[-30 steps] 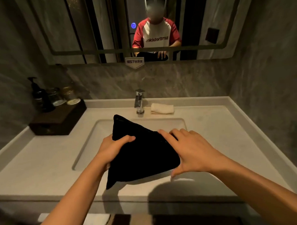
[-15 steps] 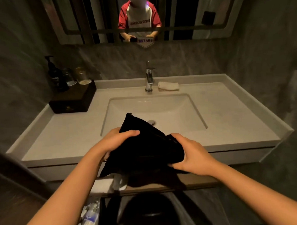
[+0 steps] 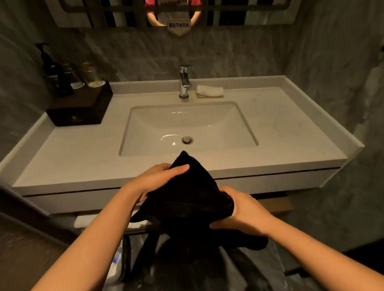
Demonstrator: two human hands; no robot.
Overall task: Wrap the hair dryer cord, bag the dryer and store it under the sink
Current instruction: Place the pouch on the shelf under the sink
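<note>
A black cloth bag (image 3: 186,200) is held in front of the counter's front edge, below the level of the sink basin (image 3: 186,128). My left hand (image 3: 157,179) grips its upper left side, thumb across the top. My right hand (image 3: 243,211) clasps its right end from below. The bag bulges, but the hair dryer and its cord are hidden inside the fabric. A shelf (image 3: 273,205) under the counter shows behind the bag.
A chrome tap (image 3: 184,82) and a folded white cloth (image 3: 210,91) sit behind the basin. At the back left a dark box (image 3: 81,108) carries a pump bottle (image 3: 53,71) and glasses. White towels (image 3: 87,221) lie on the shelf below. A dark bin (image 3: 191,265) stands underneath.
The bag has come off the counter and down in front of its edge. My right hand has moved from lying on top to gripping the bag's right end. My view has pulled back and lowered.
</note>
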